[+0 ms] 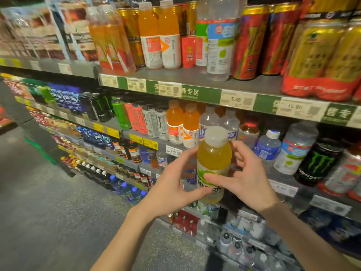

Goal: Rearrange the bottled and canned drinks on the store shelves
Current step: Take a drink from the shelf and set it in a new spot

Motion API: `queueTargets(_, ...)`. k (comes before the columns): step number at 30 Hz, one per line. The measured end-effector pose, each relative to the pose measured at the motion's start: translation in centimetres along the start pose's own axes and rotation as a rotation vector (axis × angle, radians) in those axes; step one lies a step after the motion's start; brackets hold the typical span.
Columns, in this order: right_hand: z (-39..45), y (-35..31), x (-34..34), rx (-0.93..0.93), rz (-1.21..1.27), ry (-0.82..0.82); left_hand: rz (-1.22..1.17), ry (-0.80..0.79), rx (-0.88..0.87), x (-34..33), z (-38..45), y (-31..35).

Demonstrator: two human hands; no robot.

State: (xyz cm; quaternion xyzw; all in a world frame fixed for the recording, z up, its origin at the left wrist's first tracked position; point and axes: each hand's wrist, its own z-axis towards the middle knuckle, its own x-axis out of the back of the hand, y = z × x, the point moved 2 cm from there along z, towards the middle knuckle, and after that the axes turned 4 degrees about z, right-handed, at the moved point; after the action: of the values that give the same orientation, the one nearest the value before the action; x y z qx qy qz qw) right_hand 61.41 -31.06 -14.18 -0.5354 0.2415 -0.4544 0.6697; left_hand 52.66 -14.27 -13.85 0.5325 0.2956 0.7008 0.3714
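A yellow drink bottle (pixel 214 157) with a white cap and a green-and-white label stands upright in the air in front of the middle shelf (pixel 283 187). My left hand (pixel 172 184) grips its lower half from the left, thumb across the label. My right hand (pixel 244 178) holds it from the right, thumb on the label and fingers curled behind the bottle. Behind it on that shelf stand orange drink bottles (pixel 182 124), clear water bottles (pixel 230 124) and a black can (pixel 317 163).
The top shelf (pixel 195 83) carries orange bottles (pixel 159 34), a tall clear bottle (pixel 221 40) and red-and-gold cans (pixel 252 40). Energy drink cans (pixel 136 116) line the middle shelf to the left. Lower shelves hold small bottles. Grey floor (pixel 48 202) lies at left.
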Motion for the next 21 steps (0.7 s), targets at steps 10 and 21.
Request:
queueTargets(10,3.5,2.0,-1.9,-0.087,0.027,-0.090,-0.036,0.110,0.118,0.5,1.7,-4.3)
queueTargets(21,6.5,3.4,-5.0,-0.191,0.083,-0.200,0.056,0.186,0.175,3.5,2.4,-7.2)
